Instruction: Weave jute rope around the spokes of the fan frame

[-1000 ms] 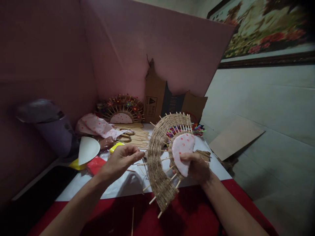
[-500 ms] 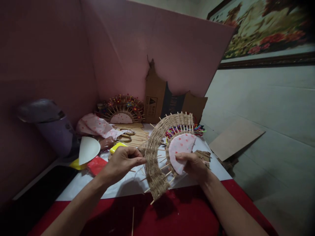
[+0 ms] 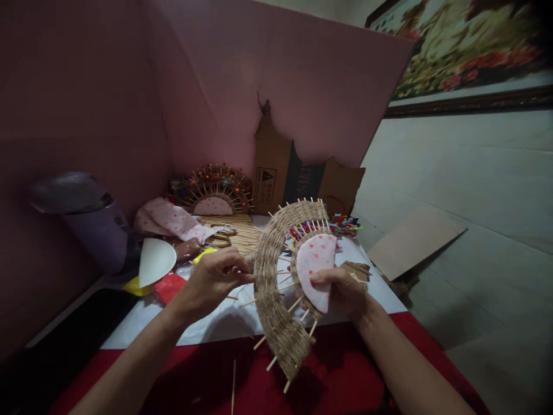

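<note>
The right hand (image 3: pixel 343 291) pinches the pink dotted centre (image 3: pixel 314 268) of a woven fan (image 3: pixel 276 276), thumb on its face, holding the piece upright over the table (image 3: pixel 224 320) so the braided arc stands clear for working. Just left of that grip, the left hand (image 3: pixel 213 279) closes its fingertips on the arc's outer edge, apparently on a thin strand, steadying it. Beyond the left hand lie loose sticks (image 3: pixel 242 236), scissors (image 3: pixel 220 233) and a finished fan (image 3: pixel 213 193).
</note>
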Action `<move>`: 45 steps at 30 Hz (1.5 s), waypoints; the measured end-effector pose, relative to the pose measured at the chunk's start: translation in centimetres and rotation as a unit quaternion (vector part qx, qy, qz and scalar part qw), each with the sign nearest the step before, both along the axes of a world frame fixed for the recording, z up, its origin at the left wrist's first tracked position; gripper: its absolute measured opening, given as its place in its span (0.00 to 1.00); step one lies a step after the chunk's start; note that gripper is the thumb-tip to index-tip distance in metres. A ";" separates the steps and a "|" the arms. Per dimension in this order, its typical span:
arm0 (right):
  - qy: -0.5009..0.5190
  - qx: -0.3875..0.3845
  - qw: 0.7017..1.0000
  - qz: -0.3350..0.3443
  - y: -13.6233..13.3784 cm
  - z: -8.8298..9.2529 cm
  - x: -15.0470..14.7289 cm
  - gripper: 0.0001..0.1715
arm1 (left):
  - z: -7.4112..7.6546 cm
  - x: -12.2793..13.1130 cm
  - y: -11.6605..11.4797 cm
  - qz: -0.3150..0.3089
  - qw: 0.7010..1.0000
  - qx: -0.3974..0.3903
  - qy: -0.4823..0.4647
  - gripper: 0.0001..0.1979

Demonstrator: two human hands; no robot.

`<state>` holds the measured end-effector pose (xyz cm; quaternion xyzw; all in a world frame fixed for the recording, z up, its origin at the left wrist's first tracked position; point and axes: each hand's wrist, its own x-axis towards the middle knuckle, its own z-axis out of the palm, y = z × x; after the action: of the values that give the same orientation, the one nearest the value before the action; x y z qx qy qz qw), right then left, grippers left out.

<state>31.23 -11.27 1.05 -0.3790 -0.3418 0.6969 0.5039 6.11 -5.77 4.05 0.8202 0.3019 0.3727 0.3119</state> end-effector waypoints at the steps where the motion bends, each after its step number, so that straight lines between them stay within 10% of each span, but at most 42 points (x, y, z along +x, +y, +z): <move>1: 0.005 -0.001 1.000 0.004 -0.1 0.0 0.1 0.08 | 0.0 0.0 0.1 -0.002 1.000 -0.021 -0.012 0.07; 16: 0.018 0.021 0.996 0.086 -0.6 0.4 0.2 0.11 | -0.1 0.2 0.4 -0.033 0.972 -0.218 -0.085 0.08; 27: 0.136 0.057 0.987 -0.058 -0.5 1.5 -0.4 0.10 | -0.3 1.6 2.2 -0.058 0.969 -0.204 -0.127 0.11; 37: 0.222 0.245 0.939 -0.098 2.5 13.4 0.0 0.11 | 10.2 4.9 9.6 -0.072 0.986 -0.068 -0.133 0.15; 45: 0.336 0.351 0.873 -0.040 1.3 25.4 1.0 0.16 | 21.1 4.8 10.5 -0.066 0.983 0.083 -0.152 0.13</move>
<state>32.27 -9.99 26.41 0.0665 -0.3585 0.5956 0.7157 10.89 4.70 25.13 0.7951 0.1637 0.4957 0.3089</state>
